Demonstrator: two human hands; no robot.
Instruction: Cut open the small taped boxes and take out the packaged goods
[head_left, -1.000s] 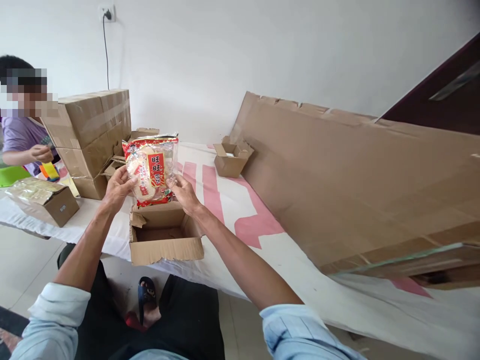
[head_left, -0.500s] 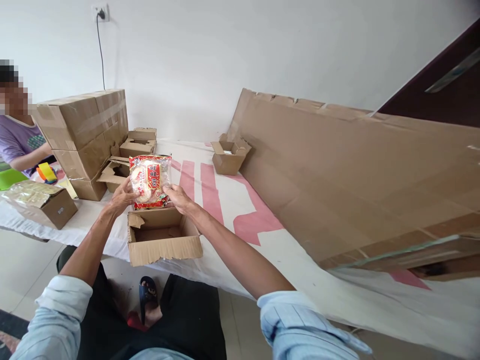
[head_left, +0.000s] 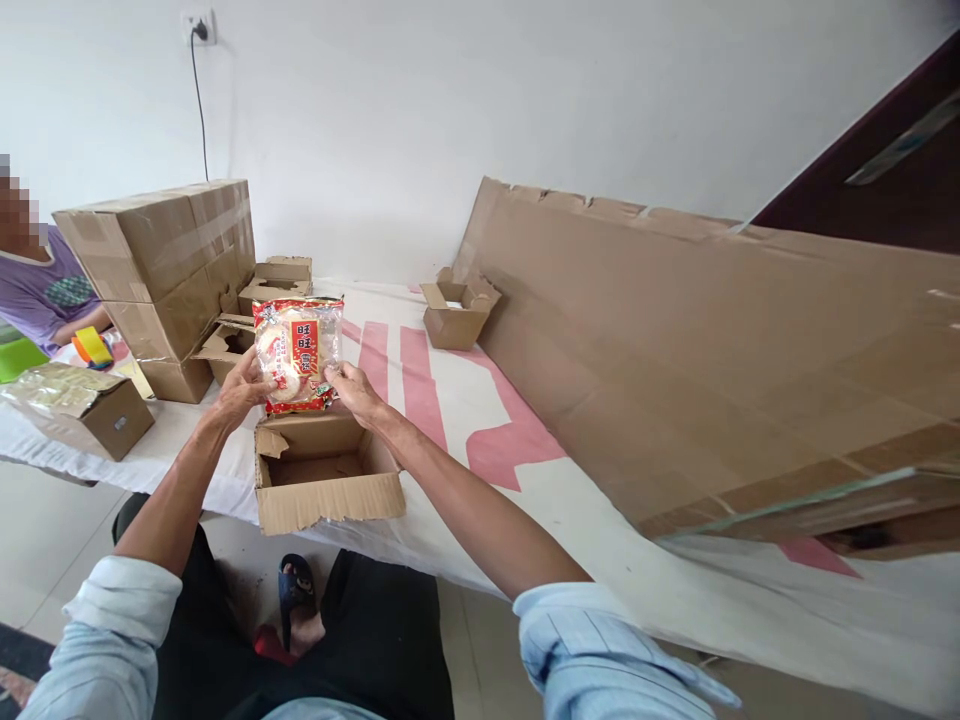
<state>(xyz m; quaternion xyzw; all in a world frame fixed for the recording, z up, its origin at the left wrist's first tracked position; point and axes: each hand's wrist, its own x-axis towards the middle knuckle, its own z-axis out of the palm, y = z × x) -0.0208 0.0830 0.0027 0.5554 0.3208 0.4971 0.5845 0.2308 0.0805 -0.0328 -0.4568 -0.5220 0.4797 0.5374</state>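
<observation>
Between my two hands is a clear and red bag of rice crackers (head_left: pixel 297 350), its printed front facing me. My left hand (head_left: pixel 241 388) grips its lower left edge, thumb on the front. On the lower right edge, my right hand (head_left: pixel 355 390) pinches the bag. Just below the bag, an opened cardboard box (head_left: pixel 330 500) sits at the table's front edge, with its front flap folded outward. The part of its inside that shows is bare cardboard. Fingers behind the bag are hidden.
Stacked taped cartons (head_left: pixel 172 270) stand at left, with open boxes (head_left: pixel 274 285) beside them. A taped box (head_left: pixel 90 405) lies front left. A small open box (head_left: pixel 457 315) stands near a large cardboard sheet (head_left: pixel 690 370). Behind the stack sits another person (head_left: pixel 49 285), near a tape dispenser (head_left: pixel 93 347).
The bag dipped toward the box and tilted, then came up slightly, staying in both hands. The view shifted a little. At left, the other person moved farther toward the picture's edge.
</observation>
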